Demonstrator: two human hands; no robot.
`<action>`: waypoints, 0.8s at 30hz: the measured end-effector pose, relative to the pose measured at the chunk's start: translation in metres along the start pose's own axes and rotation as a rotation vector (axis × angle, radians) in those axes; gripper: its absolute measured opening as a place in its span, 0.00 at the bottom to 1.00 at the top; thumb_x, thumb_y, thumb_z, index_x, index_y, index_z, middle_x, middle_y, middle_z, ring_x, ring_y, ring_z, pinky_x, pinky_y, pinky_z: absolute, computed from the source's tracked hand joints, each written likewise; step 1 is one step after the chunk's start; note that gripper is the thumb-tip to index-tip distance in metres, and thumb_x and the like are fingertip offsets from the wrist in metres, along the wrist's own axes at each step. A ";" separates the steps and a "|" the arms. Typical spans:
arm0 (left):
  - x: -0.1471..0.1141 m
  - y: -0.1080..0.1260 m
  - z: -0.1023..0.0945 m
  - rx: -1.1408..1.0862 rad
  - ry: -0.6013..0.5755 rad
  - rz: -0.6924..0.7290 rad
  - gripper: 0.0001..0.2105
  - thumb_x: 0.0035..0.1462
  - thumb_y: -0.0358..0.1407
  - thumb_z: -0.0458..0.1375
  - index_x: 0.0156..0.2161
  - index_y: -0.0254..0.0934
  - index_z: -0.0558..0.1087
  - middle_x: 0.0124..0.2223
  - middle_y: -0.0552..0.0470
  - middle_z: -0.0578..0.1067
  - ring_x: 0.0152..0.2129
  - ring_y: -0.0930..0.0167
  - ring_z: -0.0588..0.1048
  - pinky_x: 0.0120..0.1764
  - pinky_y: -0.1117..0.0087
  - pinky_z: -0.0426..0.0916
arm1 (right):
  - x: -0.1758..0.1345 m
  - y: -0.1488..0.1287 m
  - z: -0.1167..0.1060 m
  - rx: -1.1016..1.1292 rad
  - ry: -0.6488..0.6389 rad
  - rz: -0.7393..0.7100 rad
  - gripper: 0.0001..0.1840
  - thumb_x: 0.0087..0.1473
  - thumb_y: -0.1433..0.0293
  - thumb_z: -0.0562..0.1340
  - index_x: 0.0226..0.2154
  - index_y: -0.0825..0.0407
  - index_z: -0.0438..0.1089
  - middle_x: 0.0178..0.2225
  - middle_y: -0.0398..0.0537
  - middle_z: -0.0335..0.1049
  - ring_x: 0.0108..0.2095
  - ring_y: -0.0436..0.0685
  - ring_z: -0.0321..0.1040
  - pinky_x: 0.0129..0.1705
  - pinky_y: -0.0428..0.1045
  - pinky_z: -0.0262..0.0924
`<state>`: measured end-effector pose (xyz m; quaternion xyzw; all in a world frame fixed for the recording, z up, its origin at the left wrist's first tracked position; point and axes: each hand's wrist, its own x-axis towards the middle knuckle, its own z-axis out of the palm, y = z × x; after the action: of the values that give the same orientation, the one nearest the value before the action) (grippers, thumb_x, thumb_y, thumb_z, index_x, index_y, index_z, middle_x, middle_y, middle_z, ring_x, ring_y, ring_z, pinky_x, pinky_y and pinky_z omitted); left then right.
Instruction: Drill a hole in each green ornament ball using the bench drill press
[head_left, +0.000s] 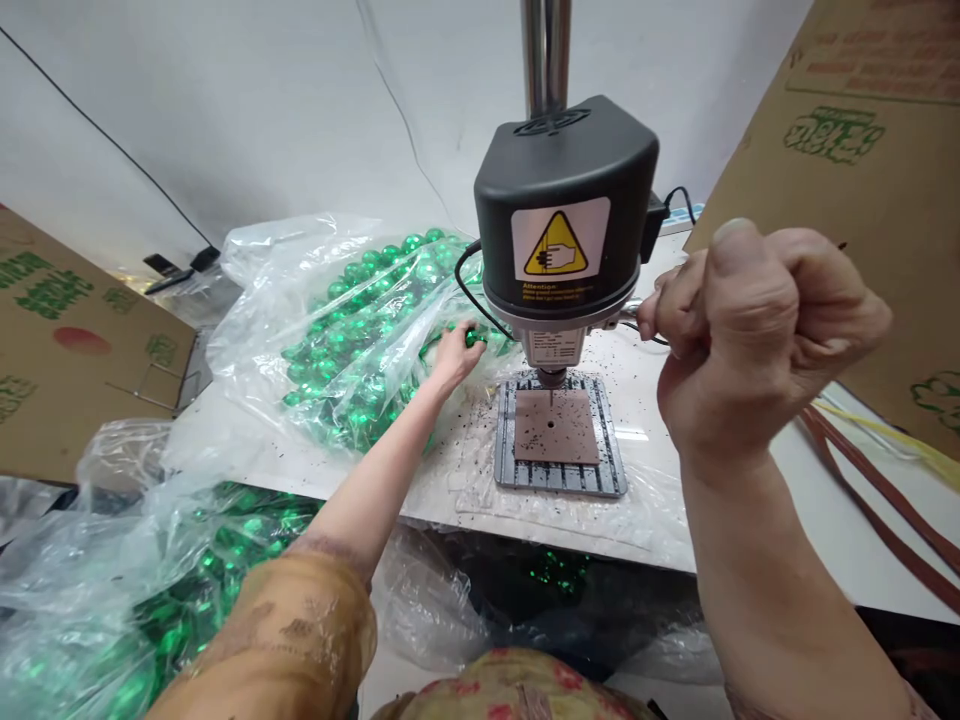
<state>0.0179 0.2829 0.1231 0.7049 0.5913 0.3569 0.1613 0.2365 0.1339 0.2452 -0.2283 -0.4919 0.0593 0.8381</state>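
My left hand [455, 354] reaches to the mouth of a clear plastic bag on the bench. Its thumb and fingers close around a shiny green ball [474, 338], partly hidden by them. More shiny green balls [345, 350] fill the bag beside it. My right hand [754, 335] is a fist at the right side of a black bench drill press [570, 190], wrapped around its feed handle [628, 312], which mostly hides inside the fist. Under the drill bit, a brown square board [556, 428] with a dark hole lies on the slotted metal base [506, 465].
Dark shavings are scattered around the base. Cardboard boxes stand at the left [75, 350] and right [862, 200]. Another plastic bag of green balls [195, 570] sits below the bench's front edge. Brown and yellow straps [870, 470] lie at the right.
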 end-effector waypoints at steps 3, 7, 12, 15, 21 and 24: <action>-0.045 0.006 -0.019 -0.341 -0.043 -0.118 0.14 0.58 0.38 0.62 0.49 0.39 0.75 0.32 0.53 0.75 0.26 0.72 0.72 0.32 0.71 0.67 | -0.001 0.001 -0.001 -0.003 -0.001 -0.020 0.28 0.57 0.64 0.65 0.16 0.51 0.49 0.14 0.37 0.46 0.15 0.45 0.49 0.18 0.51 0.44; -0.103 0.021 -0.022 -0.884 -0.164 -0.294 0.24 0.56 0.48 0.66 0.54 0.41 0.72 0.38 0.53 0.77 0.25 0.76 0.73 0.28 0.75 0.67 | -0.003 0.000 0.000 0.009 -0.012 0.010 0.27 0.59 0.65 0.64 0.17 0.50 0.49 0.14 0.37 0.47 0.16 0.45 0.50 0.19 0.50 0.44; -0.139 0.033 0.004 -1.051 -0.236 -0.316 0.25 0.50 0.46 0.72 0.51 0.41 0.72 0.43 0.51 0.79 0.35 0.73 0.77 0.37 0.73 0.72 | -0.004 -0.003 0.001 -0.006 -0.011 0.016 0.27 0.59 0.63 0.64 0.18 0.49 0.49 0.15 0.36 0.47 0.17 0.45 0.51 0.20 0.49 0.46; -0.139 0.034 0.020 -1.019 -0.189 -0.216 0.23 0.50 0.46 0.73 0.46 0.40 0.71 0.42 0.53 0.79 0.37 0.73 0.77 0.42 0.73 0.71 | -0.005 -0.003 0.000 -0.071 -0.013 0.055 0.29 0.59 0.59 0.63 0.18 0.49 0.48 0.16 0.37 0.45 0.17 0.45 0.50 0.21 0.49 0.48; -0.126 0.034 0.041 -0.970 -0.183 -0.074 0.24 0.49 0.49 0.73 0.44 0.38 0.71 0.41 0.52 0.77 0.38 0.72 0.76 0.42 0.71 0.71 | -0.004 -0.001 -0.002 -0.073 -0.038 0.042 0.27 0.60 0.58 0.63 0.19 0.49 0.49 0.17 0.37 0.44 0.18 0.46 0.49 0.22 0.49 0.49; -0.123 0.030 0.048 -0.946 -0.196 -0.021 0.26 0.47 0.49 0.74 0.45 0.38 0.71 0.43 0.50 0.77 0.40 0.70 0.77 0.45 0.68 0.72 | -0.004 -0.002 -0.001 -0.058 -0.036 0.038 0.26 0.60 0.59 0.63 0.19 0.48 0.50 0.16 0.37 0.44 0.17 0.47 0.48 0.22 0.51 0.48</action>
<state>0.0675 0.1676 0.0707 0.5784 0.3533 0.5170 0.5227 0.2348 0.1305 0.2422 -0.2607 -0.5039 0.0650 0.8209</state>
